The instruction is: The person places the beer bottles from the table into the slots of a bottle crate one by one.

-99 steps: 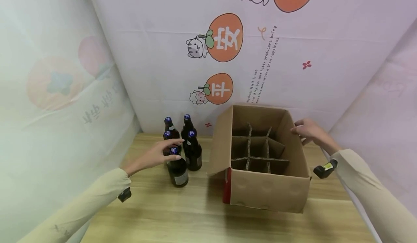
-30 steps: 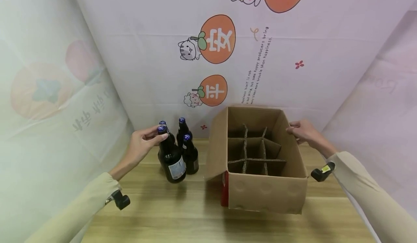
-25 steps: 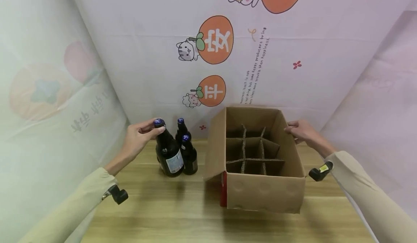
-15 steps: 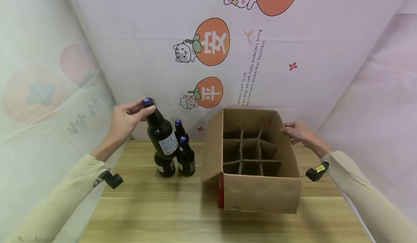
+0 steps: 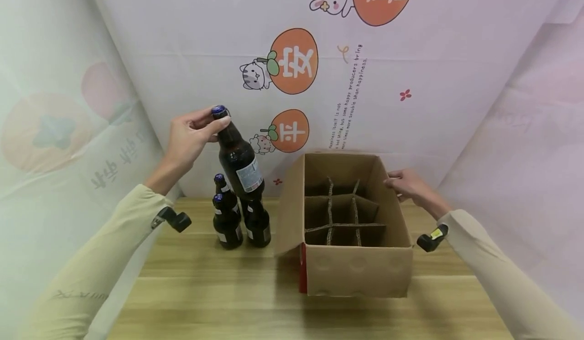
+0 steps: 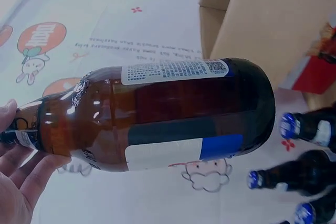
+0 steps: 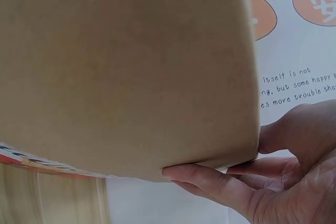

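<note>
Table [image 5: 205, 299] w/ woodgrain, white cartoon bkgd [image 5: 378, 97], 1 bottle [image 5: 238, 160] held

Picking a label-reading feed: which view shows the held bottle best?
Left wrist: the bottle spans most of the frame's width, printed label showing. Head shows it smaller, tilted, cap visible, in the left hand. Right wrist doesn't show it.

Box [image 5: 358, 271] common to all three views

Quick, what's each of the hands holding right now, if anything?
Left hand: closed, holding a tilted dark bottle near its top, in the air.
Right hand: closed, gripping the cardboard box at one side.
</note>
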Tool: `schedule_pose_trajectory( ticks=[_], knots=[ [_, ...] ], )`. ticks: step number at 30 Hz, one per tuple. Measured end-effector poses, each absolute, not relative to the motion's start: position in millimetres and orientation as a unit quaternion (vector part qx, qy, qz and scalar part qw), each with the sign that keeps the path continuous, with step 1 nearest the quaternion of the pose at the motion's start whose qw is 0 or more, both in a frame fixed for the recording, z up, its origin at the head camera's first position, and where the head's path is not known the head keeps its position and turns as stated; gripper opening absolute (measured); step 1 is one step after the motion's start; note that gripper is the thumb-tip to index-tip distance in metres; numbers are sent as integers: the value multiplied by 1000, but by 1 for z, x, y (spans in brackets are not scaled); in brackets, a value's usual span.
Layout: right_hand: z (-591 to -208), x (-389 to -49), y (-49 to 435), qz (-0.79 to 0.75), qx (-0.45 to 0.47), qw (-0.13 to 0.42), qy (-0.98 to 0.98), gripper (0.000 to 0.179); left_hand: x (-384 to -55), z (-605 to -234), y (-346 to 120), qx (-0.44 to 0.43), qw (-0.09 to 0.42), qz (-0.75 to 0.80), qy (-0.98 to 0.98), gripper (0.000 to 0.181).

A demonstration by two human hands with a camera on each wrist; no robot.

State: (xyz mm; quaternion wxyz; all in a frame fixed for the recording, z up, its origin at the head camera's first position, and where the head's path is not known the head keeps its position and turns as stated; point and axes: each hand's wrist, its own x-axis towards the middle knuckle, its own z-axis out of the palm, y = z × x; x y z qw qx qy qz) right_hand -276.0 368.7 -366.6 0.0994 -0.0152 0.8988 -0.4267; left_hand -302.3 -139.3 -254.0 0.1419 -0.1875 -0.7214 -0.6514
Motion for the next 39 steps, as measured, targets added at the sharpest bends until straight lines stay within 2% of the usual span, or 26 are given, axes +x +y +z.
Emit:
schedule_pose_trajectory(
  ticks=[12, 20, 27, 34, 39],
  knots=[
    [-368, -279, 360, -441, -4, 103, 892, 52, -330, -240, -91, -201, 154, -652, -714, 43],
    [-374, -286, 358, -497, 19, 144, 856, 66, -337, -238, -68, -205, 146, -635, -730, 52],
    [-375, -290, 365, -529, 30, 186, 827, 70, -343, -241, -48, -215, 148, -628, -733, 53],
    [-373, -289, 366, -519, 35, 188, 833, 69, -349, -247, -25, -241, 149, -629, -724, 43],
    [-370, -288, 367, -522, 32, 180, 833, 70, -356, -250, -8, -229, 145, -645, -715, 46]
  ],
)
